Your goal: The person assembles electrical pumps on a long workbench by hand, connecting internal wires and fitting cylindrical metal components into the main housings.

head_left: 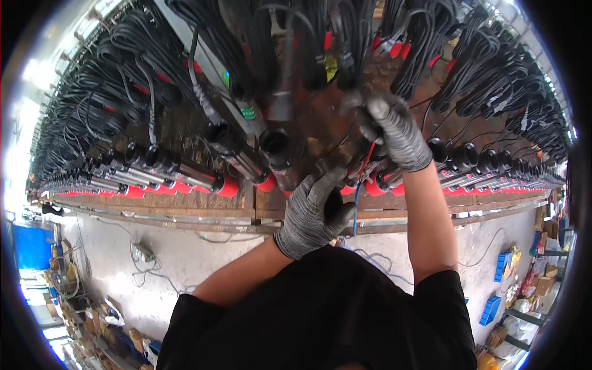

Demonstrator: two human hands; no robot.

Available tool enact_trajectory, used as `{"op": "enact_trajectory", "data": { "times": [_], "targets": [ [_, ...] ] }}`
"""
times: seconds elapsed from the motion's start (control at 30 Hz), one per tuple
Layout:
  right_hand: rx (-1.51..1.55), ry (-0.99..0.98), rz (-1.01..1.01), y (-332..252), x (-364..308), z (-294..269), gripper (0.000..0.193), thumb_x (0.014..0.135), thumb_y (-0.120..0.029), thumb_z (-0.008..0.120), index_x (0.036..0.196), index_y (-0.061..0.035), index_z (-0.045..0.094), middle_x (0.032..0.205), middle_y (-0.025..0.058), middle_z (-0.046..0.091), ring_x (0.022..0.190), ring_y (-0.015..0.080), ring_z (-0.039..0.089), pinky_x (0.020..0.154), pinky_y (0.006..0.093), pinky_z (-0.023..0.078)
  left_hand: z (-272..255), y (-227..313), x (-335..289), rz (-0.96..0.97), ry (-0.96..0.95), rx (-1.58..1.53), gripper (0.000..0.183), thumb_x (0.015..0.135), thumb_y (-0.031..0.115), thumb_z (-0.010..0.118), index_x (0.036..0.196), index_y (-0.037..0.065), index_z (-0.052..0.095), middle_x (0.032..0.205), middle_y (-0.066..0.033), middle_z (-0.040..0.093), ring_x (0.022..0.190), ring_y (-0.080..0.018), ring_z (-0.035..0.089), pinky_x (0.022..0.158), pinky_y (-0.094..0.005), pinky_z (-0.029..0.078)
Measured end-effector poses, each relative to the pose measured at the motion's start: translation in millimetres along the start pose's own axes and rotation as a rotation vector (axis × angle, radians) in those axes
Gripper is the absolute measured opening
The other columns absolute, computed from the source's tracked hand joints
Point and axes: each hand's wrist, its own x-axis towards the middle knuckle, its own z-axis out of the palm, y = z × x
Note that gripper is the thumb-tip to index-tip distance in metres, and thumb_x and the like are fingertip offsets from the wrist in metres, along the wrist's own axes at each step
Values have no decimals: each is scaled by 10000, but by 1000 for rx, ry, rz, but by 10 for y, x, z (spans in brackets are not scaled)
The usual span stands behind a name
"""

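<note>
Both hands wear grey knit gloves with dark palms. My left hand (311,213) is at the bench's near edge, fingers stretched out and thumb apart, with nothing visible in it. Close to its fingertips are metal cylinders with black open tops and red bases; one black top (275,145) stands just to the left. My right hand (398,132) is raised farther over the bench, its fingers bent and smeared by motion, so whether it holds anything is unclear. Below it, a thin red cord or handle (368,155) and a blue hose (357,206) show between the cylinders.
Rows of cylinders (203,177) line the wooden bench (216,209) on both sides. Coiled black cables (425,46) crowd the far side, and a grey metal bar (213,65) slants across. Hoses lie on the floor behind, near blue bins (490,310) at right.
</note>
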Motion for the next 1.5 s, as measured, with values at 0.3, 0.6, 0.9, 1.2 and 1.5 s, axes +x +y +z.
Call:
{"op": "enact_trajectory", "data": {
  "times": [0.3, 0.6, 0.9, 1.2, 1.5],
  "targets": [
    [92, 30, 50, -140, 11, -19, 246, 1029, -283, 639, 1081, -70, 749, 842, 16, 710, 529, 68, 501, 480, 223, 348, -91, 33, 804, 62, -273, 524, 323, 925, 258, 612, 1192, 76, 626, 1063, -195, 655, 996, -410, 613, 871, -517, 497],
    [254, 257, -3, -389, 198, -51, 247, 986, -216, 686, 1145, -26, 691, 852, 76, 726, 467, 98, 519, 413, 228, 326, 231, -70, 1169, -69, -170, 493, 318, 857, 201, 637, 1119, 22, 609, 989, -219, 686, 988, -412, 649, 869, -521, 515],
    [-748, -60, -79, -506, 666, 22, 502, 834, -263, 830, 1223, 23, 689, 1058, 175, 750, 992, 251, 708, 907, 350, 540, 195, -10, 1142, -26, -242, 514, 291, 852, 251, 642, 1066, 54, 633, 934, -203, 710, 924, -392, 681, 855, -507, 519],
    [-420, -77, 246, -638, -244, -565, 302, 953, -347, 741, 991, -50, 703, 769, -4, 675, 591, 75, 573, 534, 232, 428, 168, 34, 1007, 15, -218, 623, 370, 827, 237, 642, 1151, 61, 628, 1026, -176, 701, 991, -376, 659, 883, -504, 505],
    [-151, 7, 57, -342, -385, -685, 460, 1009, -344, 687, 1379, -76, 627, 902, -9, 740, 613, 46, 591, 541, 207, 464, 216, 310, 1298, 72, -402, 648, 432, 978, 373, 567, 1280, 67, 607, 1115, -201, 700, 1018, -362, 688, 894, -514, 507]
  ]
}}
